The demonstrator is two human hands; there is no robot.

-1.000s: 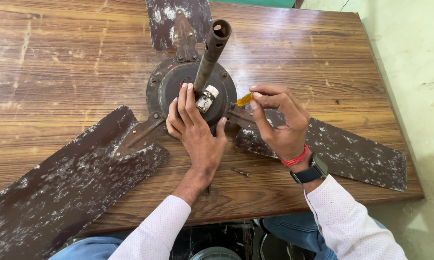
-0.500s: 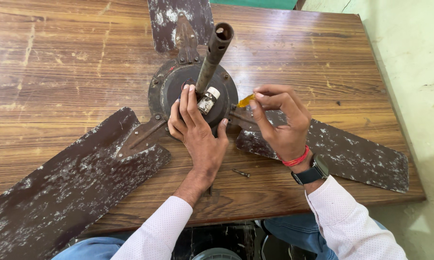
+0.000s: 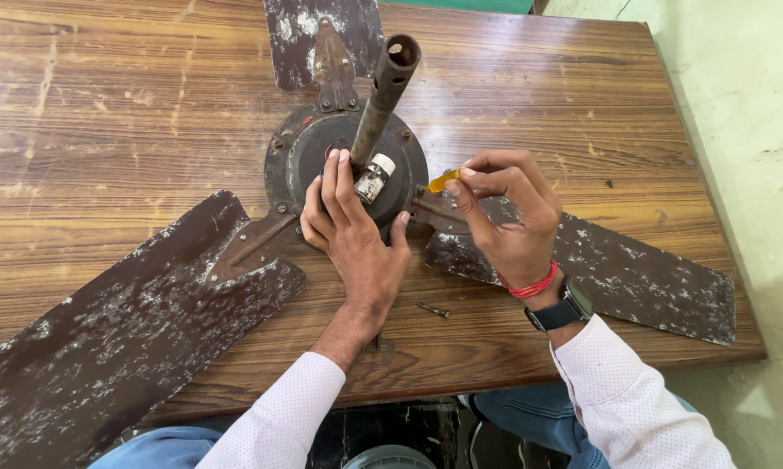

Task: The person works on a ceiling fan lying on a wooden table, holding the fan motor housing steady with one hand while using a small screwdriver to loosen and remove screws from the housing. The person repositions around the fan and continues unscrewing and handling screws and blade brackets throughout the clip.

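Note:
An old brown ceiling fan lies on a wooden table [image 3: 113, 113], its round motor hub [image 3: 298, 152] in the middle with a rusty down rod [image 3: 383, 91] sticking up toward me. My left hand [image 3: 352, 230] rests flat on the hub's front, fingers spread beside a small white-capped cylinder [image 3: 374, 176]. My right hand [image 3: 509, 217] pinches a yellow-handled screwdriver [image 3: 442, 181], its tip at the hub's right side where a blade bracket joins. Three worn, flaking blades spread out: front left [image 3: 122, 339], right [image 3: 617, 269] and far [image 3: 322, 30].
A loose dark screw [image 3: 432, 309] lies on the table near the front edge, between my wrists. The table's right edge meets a pale floor [image 3: 756, 130]. A round grey object [image 3: 390, 457] shows under the table by my knees.
Both hands stay in place on the hub and the screwdriver; only small finger shifts and a slight camera move show.

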